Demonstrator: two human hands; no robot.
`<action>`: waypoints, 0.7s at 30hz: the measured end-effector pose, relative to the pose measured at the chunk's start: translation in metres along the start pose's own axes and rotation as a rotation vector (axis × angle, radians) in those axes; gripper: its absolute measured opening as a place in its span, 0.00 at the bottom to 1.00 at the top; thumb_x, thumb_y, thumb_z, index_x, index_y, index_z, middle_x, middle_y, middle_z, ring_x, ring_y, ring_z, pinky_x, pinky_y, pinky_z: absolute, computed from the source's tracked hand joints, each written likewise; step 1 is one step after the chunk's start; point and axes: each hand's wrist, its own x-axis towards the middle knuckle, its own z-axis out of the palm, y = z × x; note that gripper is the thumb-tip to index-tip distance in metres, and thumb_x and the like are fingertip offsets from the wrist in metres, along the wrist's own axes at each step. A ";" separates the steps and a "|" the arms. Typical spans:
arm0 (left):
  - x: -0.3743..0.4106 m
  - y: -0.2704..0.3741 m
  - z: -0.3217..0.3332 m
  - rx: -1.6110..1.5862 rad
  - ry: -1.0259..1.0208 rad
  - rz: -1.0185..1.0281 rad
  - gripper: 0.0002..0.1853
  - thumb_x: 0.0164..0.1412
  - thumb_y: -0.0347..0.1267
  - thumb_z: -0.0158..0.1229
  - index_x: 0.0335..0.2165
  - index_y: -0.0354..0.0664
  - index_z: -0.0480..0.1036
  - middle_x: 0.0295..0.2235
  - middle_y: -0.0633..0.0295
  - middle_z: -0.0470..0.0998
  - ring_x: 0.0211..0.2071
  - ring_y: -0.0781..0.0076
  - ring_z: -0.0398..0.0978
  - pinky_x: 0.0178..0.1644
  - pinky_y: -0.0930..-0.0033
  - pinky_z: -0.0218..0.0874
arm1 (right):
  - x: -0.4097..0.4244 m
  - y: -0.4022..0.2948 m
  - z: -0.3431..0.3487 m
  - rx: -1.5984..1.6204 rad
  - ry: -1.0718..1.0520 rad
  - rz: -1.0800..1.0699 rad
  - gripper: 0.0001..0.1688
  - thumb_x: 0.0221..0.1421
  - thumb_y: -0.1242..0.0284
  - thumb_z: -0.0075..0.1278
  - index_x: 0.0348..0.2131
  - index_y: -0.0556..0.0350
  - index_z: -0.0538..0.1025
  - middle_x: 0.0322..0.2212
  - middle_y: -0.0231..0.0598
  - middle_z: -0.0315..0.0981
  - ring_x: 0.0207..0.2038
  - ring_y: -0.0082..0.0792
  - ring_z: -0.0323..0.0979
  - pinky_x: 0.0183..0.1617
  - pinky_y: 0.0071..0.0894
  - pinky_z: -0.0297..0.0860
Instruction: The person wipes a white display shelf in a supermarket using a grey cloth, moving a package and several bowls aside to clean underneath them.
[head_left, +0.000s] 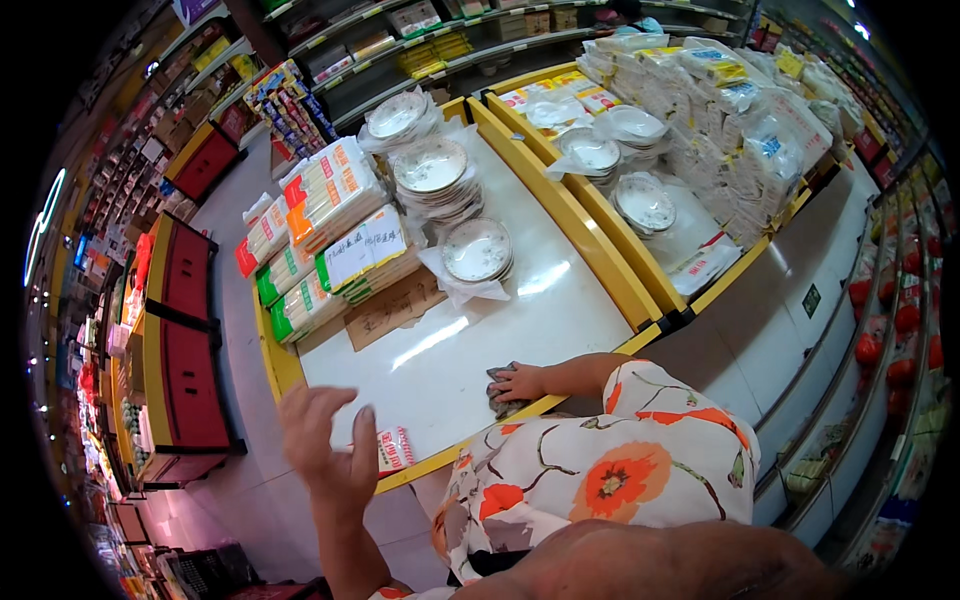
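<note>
My right hand presses a grey cloth onto the white top of the display table, close to its yellow front rim. My left hand is raised over the table's left front corner, fingers apart and nothing in them. Beyond it in the view, a small red-and-white printed packet lies on the tabletop, partly hidden. A flat piece of cardboard with handwriting lies farther back. To its right stands a stack of white patterned bowls with wrapping paper.
Packs of noodles are piled at the table's left, beside taller bowl stacks. An adjoining yellow-rimmed table holds more bowls and heaped bagged goods. Shelving runs along the right. A person is at the back shelves.
</note>
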 end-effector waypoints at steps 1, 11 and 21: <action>-0.008 -0.018 0.011 -0.040 -0.097 -0.116 0.09 0.45 0.20 0.59 0.30 0.33 0.73 0.27 0.55 0.73 0.31 0.61 0.72 0.46 0.60 0.64 | 0.003 -0.002 -0.001 0.000 0.002 -0.010 0.30 0.61 0.63 0.39 0.62 0.27 0.56 0.67 0.33 0.38 0.67 0.49 0.41 0.60 0.65 0.55; -0.197 -0.246 0.138 0.003 -0.870 -0.527 0.17 0.49 0.38 0.64 0.37 0.39 0.76 0.34 0.50 0.76 0.35 0.53 0.76 0.42 0.58 0.67 | 0.018 -0.001 -0.001 -0.033 -0.102 0.035 0.31 0.62 0.61 0.37 0.64 0.23 0.53 0.68 0.30 0.35 0.68 0.50 0.40 0.57 0.64 0.58; -0.309 -0.350 0.203 0.172 -1.172 -0.506 0.46 0.38 0.45 0.67 0.56 0.40 0.61 0.50 0.44 0.67 0.51 0.47 0.68 0.54 0.54 0.63 | 0.027 -0.024 -0.028 0.110 -0.271 0.250 0.34 0.59 0.66 0.43 0.63 0.20 0.55 0.68 0.26 0.35 0.67 0.52 0.45 0.64 0.53 0.55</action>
